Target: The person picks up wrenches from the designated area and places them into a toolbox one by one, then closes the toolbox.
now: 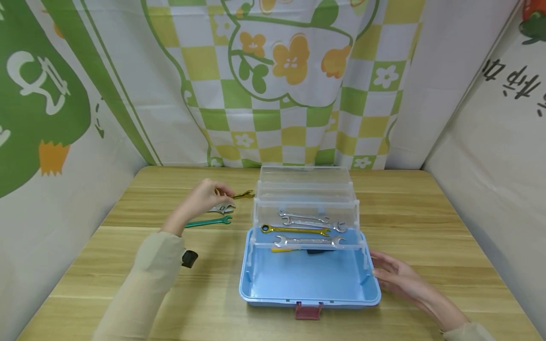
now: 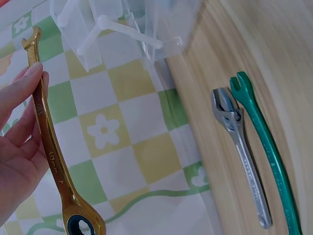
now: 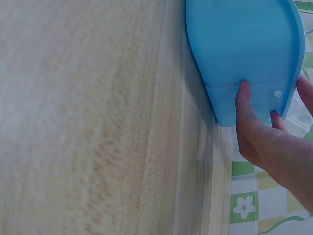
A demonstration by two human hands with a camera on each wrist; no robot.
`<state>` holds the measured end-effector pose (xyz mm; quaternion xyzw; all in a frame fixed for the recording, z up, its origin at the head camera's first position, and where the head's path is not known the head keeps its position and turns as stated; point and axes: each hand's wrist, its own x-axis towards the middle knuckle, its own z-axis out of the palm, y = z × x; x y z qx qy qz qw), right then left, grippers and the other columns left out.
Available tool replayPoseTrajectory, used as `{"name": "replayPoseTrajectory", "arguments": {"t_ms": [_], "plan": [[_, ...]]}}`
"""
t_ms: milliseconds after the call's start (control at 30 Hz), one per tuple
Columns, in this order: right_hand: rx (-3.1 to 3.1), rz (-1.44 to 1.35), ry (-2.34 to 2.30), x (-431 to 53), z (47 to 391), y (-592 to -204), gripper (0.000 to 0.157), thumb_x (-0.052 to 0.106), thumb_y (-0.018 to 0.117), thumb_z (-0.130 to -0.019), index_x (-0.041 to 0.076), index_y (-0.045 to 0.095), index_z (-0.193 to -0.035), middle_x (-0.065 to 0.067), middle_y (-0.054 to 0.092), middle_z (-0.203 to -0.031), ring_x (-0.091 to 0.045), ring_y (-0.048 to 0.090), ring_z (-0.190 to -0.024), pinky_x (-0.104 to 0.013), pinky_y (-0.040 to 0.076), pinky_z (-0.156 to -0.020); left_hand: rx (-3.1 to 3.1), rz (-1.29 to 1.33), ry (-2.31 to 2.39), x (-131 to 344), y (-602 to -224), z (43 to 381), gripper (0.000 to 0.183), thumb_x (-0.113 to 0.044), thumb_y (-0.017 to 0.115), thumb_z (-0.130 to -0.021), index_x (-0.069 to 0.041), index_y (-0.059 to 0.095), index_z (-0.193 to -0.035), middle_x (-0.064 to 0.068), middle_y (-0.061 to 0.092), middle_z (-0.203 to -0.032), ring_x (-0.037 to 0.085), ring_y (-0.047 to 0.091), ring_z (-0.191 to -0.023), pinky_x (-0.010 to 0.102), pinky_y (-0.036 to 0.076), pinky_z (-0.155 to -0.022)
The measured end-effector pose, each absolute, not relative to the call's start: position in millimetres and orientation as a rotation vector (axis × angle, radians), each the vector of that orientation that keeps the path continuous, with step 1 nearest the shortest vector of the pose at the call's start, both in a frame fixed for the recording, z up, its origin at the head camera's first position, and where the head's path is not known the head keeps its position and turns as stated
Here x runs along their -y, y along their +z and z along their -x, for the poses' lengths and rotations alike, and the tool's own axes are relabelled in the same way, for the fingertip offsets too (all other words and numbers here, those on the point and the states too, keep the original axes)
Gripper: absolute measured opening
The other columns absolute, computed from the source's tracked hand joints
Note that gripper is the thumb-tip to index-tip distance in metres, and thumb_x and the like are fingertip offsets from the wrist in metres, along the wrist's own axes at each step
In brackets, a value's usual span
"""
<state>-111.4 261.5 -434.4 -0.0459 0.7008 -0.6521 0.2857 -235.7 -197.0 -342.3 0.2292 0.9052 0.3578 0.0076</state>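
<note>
My left hand (image 1: pixel 204 198) pinches a gold ratcheting combination wrench (image 2: pixel 48 132) between thumb and fingers, held above the table left of the toolbox. Its open end points toward the box. Beneath that hand lie a silver adjustable wrench (image 2: pixel 244 152) and a green wrench (image 2: pixel 268 142), side by side. My right hand (image 1: pixel 401 277) touches the right outer wall of the blue toolbox (image 1: pixel 307 284), fingers extended along it and thumb by the rim. A clear tray (image 1: pixel 353 208) of the opened box carries another gold wrench (image 1: pixel 294 230) and several silver wrenches (image 1: pixel 309 242).
Under the tray, a yellow piece (image 1: pixel 283 250) and a black piece (image 1: pixel 320 251) show partly inside the box. A reddish latch (image 1: pixel 308 311) hangs at its front. Behind the wooden table (image 1: pixel 426 227) hangs a patterned curtain (image 1: pixel 273 123).
</note>
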Motion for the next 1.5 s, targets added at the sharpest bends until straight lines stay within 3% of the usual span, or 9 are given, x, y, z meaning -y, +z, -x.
{"name": "replayPoseTrajectory", "arguments": {"t_ms": [567,1067,1500], "plan": [[-1.861,0.137,-1.756,-261.8,110.9,-435.4,0.069,0.017,0.046,-0.092,-0.008,0.001,-0.137,-0.034,0.003,-0.139,-0.042,0.021,-0.126,-0.037,0.036,-0.096,-2.823,-0.916,1.041,157.4,-330.0,249.7,0.01,-0.002,0.065,-0.077,0.0,0.068,-0.086,0.008,0.066,-0.077,0.015,0.056,-0.065,0.027,0.046,-0.057],[-1.848,0.146,-1.769,-261.1,110.6,-435.6,0.07,0.017,0.047,-0.092,-0.009,0.0,-0.137,-0.035,0.004,-0.139,-0.033,0.028,-0.125,-0.035,0.036,-0.096,-2.756,-1.074,0.993,115.3,-322.8,261.7,0.01,-0.003,0.068,-0.075,-0.003,0.069,-0.084,0.006,0.066,-0.076,0.012,0.057,-0.065,0.022,0.046,-0.057],[-1.861,0.124,-1.754,-260.9,111.6,-435.2,0.07,0.017,0.047,-0.092,-0.009,0.001,-0.137,-0.034,0.003,-0.139,-0.04,0.023,-0.126,-0.036,0.036,-0.096,-2.728,-1.193,0.915,86.7,-317.4,267.3,0.011,-0.001,0.068,-0.074,-0.003,0.069,-0.085,0.006,0.067,-0.079,0.012,0.056,-0.066,0.02,0.046,-0.061]]}}
